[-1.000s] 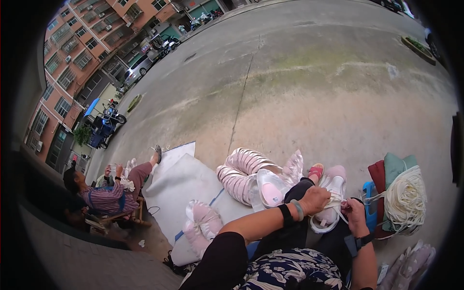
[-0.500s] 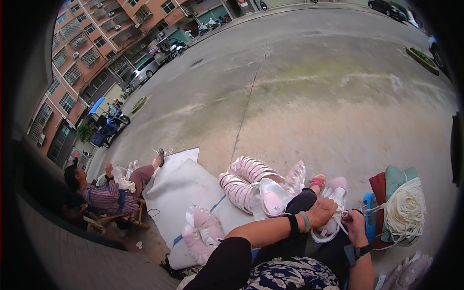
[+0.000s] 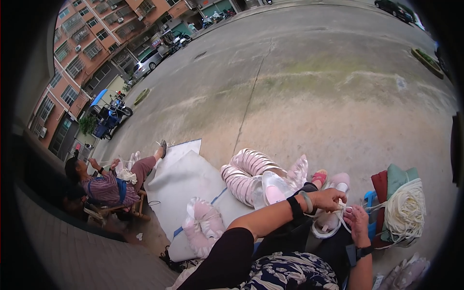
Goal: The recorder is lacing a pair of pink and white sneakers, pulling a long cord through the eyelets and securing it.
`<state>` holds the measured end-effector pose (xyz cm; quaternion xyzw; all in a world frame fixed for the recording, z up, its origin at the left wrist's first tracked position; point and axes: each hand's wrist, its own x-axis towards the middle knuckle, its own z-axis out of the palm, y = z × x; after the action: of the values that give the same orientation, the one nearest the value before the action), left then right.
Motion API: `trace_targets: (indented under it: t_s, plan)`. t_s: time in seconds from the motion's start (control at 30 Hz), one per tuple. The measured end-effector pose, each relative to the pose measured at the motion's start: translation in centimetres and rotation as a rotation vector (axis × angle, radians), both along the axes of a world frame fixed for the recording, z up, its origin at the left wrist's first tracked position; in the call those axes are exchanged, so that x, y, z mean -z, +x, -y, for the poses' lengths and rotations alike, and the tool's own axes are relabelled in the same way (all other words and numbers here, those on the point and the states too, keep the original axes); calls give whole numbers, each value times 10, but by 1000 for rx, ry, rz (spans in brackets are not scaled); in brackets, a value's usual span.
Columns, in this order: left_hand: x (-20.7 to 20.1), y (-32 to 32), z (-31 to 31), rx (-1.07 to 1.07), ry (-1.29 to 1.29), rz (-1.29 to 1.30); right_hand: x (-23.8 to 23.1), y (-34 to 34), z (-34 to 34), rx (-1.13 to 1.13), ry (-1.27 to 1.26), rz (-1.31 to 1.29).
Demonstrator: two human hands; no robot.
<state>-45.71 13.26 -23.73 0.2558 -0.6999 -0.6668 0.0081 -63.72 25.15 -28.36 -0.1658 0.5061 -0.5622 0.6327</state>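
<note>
A pink and white sneaker [image 3: 340, 180] lies across my lap, its toe pointing away from me. Above its opening, my left hand [image 3: 329, 199] pinches a white shoelace [image 3: 342, 209], palm turned down. My right hand [image 3: 357, 221] is close by on the right, fingers curled around another part of the lace. The lace loops between both hands; its exact path through the eyelets is hidden by my fingers. To the right, a thick hank of cream laces [image 3: 405, 212] hangs over folded green cloth [image 3: 402, 175] and red cloth [image 3: 380, 184], with strands running toward my right hand.
Rows of pink shoe pieces [image 3: 241, 181] stand ahead-left. More pink shoes [image 3: 205, 227] lie on a pale sheet [image 3: 181, 181]. A blue plastic edge [image 3: 370, 199] is beside my right hand. At left, a co-worker [image 3: 108, 186] sits handling laces. Pink shoes [image 3: 408, 273] lie lower right.
My left hand has shifted right and turned from a fist-like grip to a downward pinch. My right hand has rotated, with its palm side more visible. The co-worker's hands have moved apart, stretching a lace.
</note>
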Motion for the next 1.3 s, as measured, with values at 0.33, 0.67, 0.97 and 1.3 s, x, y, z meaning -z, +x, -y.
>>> trace_targets:
  t_s: [0.33,0.67,0.97,1.3]
  plan:
    - [15,29,9,-567,268,-420,-8,3,-19,-375,-238,-1003]
    - [23,1,-5,-794,109,-80,-38,3,-49,-103,-221,-1189]
    - [44,1,-21,-594,-368,42,-50,-48,-105,58,-437,-1675]
    - [39,6,-30,-586,-538,10,-36,-23,-92,-165,-305,-1340]
